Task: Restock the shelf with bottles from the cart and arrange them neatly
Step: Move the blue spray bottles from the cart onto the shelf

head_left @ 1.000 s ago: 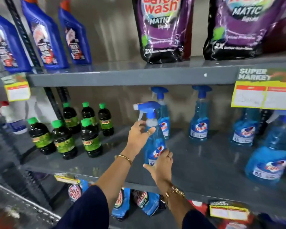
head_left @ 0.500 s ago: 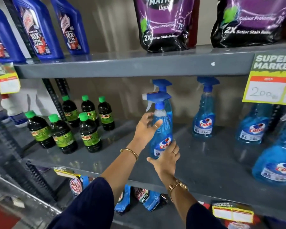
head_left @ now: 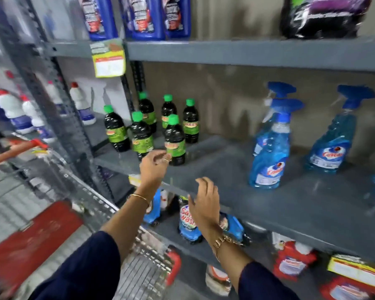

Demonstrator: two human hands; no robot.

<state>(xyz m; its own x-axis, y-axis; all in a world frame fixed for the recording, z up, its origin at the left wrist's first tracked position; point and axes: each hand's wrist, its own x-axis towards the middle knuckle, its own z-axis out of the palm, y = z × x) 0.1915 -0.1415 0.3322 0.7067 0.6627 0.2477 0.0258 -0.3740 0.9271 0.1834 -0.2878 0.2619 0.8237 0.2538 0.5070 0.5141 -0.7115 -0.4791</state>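
From the head camera, you faced a grey metal shelf with both hands raised in front of it and neither one holding anything. Your left hand hung over the front edge of the shelf with its fingers loosely curled and a ring showing, just in front of the nearest dark bottle with a green cap; whether a fingertip touched that bottle could not be told through the blur. Your right hand floated lower, before the shelf edge, palm turned inward and fingers spread wide. A thin gold bangle sat on your left wrist and a gold watch on your right, with dark blue sleeves on both forearms. Six dark bottles with green caps stood upright in a loose cluster at the left end of the shelf. To the right, well apart from your hands, a blue spray bottle stood upright near the front, with a second spray bottle just behind it and a third farther right. At lower left was the wire cart with its orange handle. Blue jugs lined the shelf above, and a yellow price tag hung from its edge. White bottles with red caps stood in the neighbouring bay.
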